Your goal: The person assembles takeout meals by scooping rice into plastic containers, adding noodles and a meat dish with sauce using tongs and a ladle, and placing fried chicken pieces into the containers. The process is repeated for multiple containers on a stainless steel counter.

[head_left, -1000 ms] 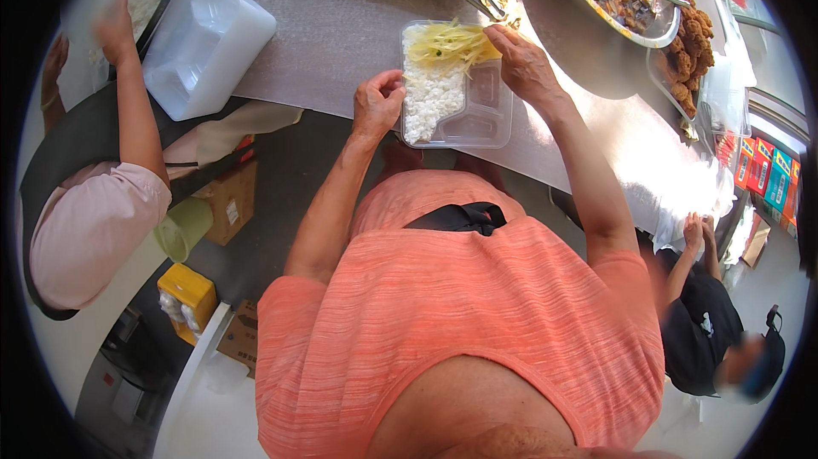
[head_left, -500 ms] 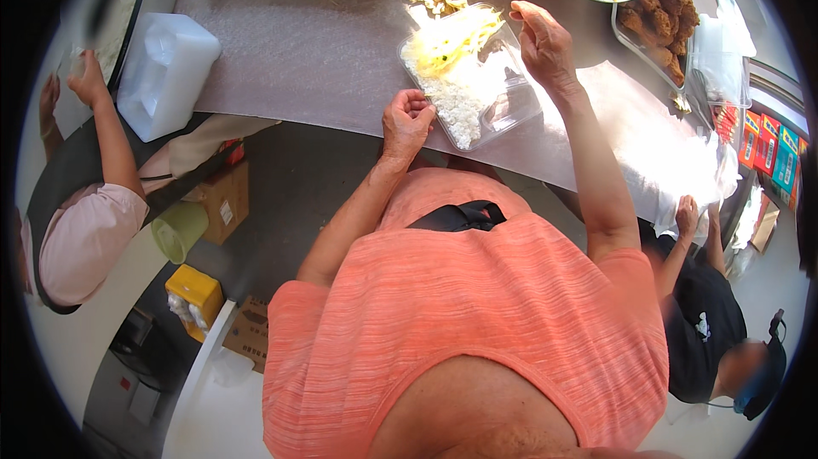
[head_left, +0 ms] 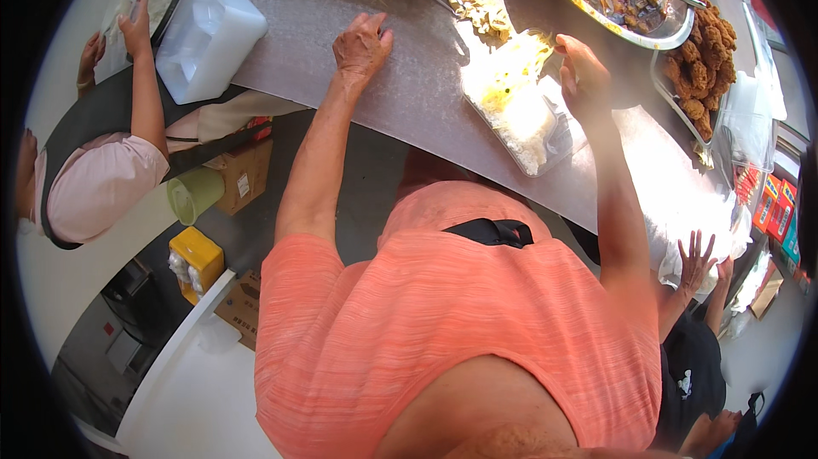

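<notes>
The meal tray (head_left: 558, 140) lies askew on the table (head_left: 426, 110), its nearest corner close to the front edge, with rice (head_left: 524, 131) at that end and yellow shreds (head_left: 521, 59) at the far one. The right hand (head_left: 584, 76) is beside its right side, thumb and fingers apart and clamped on nothing; whether a fingertip touches the rim I cannot tell. The left hand (head_left: 362, 48) is loosely curled and holds nothing, well apart from the tray. A knock from the right wrist could push that corner over the front edge, since the tray looks light and nothing braces its left side. Shreds heaped at the far rim could spill onto the pale slivers (head_left: 481, 9) just beyond, and glare could hide a half-filled compartment. As for print, the red box (head_left: 775, 208) near the right carries lettering, small and skewed; the brown carton (head_left: 243, 306) below has dark markings too blurred to read, and the tray shows no label.
</notes>
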`<state>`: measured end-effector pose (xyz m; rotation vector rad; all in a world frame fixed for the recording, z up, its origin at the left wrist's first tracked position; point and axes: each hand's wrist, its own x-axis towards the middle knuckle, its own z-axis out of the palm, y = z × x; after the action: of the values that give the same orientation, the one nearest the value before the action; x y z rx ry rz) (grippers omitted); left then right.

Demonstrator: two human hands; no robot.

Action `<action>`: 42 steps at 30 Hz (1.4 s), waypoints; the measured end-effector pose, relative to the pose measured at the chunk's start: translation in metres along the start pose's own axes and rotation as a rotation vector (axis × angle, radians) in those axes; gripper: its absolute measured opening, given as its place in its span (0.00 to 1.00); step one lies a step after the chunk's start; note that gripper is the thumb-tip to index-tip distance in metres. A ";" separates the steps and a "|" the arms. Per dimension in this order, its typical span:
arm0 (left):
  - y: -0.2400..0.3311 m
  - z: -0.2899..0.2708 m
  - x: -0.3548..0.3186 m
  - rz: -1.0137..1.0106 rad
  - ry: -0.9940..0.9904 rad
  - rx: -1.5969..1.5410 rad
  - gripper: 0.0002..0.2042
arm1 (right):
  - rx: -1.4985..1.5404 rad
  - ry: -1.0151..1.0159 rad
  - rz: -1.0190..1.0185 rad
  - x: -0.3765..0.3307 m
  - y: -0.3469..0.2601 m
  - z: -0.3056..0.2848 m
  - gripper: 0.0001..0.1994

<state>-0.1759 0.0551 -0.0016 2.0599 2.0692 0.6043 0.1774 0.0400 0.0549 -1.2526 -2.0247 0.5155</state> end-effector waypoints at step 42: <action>0.118 0.029 -0.011 -0.262 -0.389 -0.501 0.08 | -1.163 -0.093 -0.059 0.129 0.244 -0.175 0.15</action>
<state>-0.0550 0.0453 0.0163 1.4623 1.7054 0.5522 0.4170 0.2618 0.0619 -1.7707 -2.4848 -0.7909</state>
